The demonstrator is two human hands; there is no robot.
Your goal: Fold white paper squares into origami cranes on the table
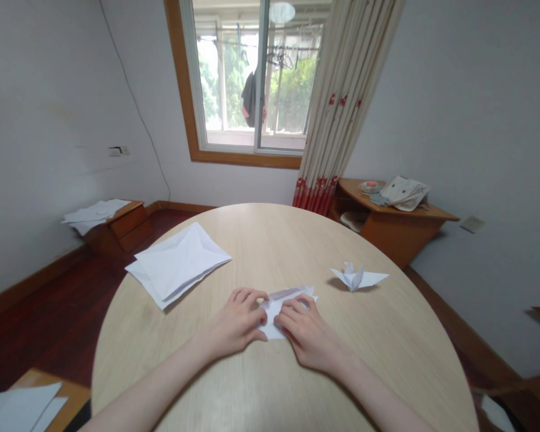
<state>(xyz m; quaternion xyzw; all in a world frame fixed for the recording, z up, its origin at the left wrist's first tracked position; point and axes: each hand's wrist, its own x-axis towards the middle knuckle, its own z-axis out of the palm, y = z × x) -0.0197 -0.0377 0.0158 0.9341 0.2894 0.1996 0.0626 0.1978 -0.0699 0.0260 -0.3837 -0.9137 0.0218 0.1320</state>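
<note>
A small folded sheet of white paper (275,332) lies on the round table in front of me, one flap raised along its far edge. My left hand (239,321) grips its left side with curled fingers, the thumb at the near edge. On the right side of the paper rests my right hand (303,330), its fingers bent and pressed on the sheet; they hide part of the folds. Right of my hands stands a folded paper crane (353,278) with pointed wings. To the left lies a stack of creased white sheets (184,261).
The round wooden table (270,234) fills the middle. A low drawer cabinet (126,225) with papers stands at left, a corner shelf (387,225) with a bag (405,192) at right. More white sheets (20,408) lie at lower left. Curtain (337,102) and window are behind.
</note>
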